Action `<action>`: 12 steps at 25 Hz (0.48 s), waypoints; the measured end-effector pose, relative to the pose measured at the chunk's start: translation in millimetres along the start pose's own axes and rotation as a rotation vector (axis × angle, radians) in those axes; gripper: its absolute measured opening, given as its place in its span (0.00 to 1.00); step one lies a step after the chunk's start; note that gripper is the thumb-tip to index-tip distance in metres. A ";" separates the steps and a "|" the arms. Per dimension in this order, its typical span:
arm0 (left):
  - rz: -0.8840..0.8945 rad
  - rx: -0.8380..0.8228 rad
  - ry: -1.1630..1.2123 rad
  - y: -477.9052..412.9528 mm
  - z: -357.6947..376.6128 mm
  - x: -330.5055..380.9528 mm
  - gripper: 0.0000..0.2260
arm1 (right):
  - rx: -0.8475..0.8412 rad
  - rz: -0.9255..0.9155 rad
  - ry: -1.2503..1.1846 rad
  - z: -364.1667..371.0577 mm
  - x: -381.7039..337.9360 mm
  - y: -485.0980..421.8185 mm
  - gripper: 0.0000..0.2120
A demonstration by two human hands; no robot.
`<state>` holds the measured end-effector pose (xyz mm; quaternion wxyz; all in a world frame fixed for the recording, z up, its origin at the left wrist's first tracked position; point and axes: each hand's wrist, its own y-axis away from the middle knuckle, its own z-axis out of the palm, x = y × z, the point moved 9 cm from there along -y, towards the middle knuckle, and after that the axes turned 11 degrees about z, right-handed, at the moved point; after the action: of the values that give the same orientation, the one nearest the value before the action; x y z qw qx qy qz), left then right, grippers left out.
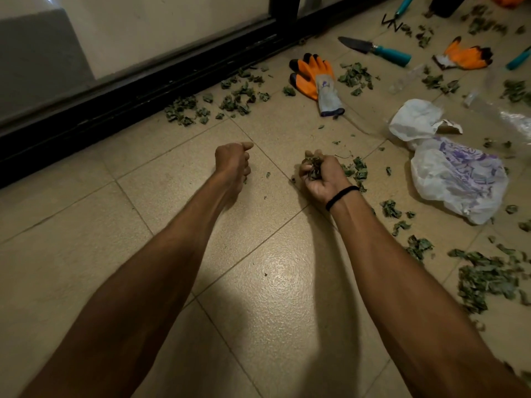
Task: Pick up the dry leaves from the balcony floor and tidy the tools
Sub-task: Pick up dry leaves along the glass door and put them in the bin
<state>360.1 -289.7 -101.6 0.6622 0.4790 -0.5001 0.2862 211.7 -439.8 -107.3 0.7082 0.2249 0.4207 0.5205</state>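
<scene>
dry leaves (313,167) | likely light, brittle; scoop loosely in bunches | right grip (323,179) clutching a bunch | left grip (232,162) curled, contents hidden

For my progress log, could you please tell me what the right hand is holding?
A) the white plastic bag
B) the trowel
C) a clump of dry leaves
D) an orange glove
C: the right hand is curled round a clump of dry leaves, while the trowel and the white plastic bag lie on the floor apart from it.
</scene>
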 end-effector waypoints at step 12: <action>0.454 0.008 -0.541 3.4 -14.2 22.7 0.21 | 0.554 -0.632 1.365 0.4 -17.1 23.3 0.11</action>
<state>370.3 -277.6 -79.8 0.4232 0.4169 -0.7501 0.2907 197.6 -447.2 -83.3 0.3267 -0.1054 0.9189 0.1945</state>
